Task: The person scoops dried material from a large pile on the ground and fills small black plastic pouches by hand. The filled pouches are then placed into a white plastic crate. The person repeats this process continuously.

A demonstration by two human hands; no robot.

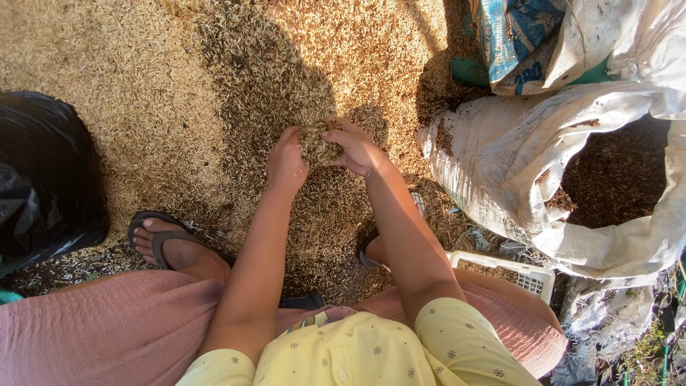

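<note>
I see both hands, left hand and right hand, cupped together around a clump of grain husks, above the grain-covered ground.

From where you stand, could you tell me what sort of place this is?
Most likely an outdoor grain-drying spot on a farm: unhusked grain is spread over the sunlit ground, an open white sack is filled with it, and both hands cup a handful.

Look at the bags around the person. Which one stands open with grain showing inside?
The white woven sack at the right. Its mouth gapes, showing dark grain inside. The black plastic bag at the left and the blue printed sack above show no contents.
</note>
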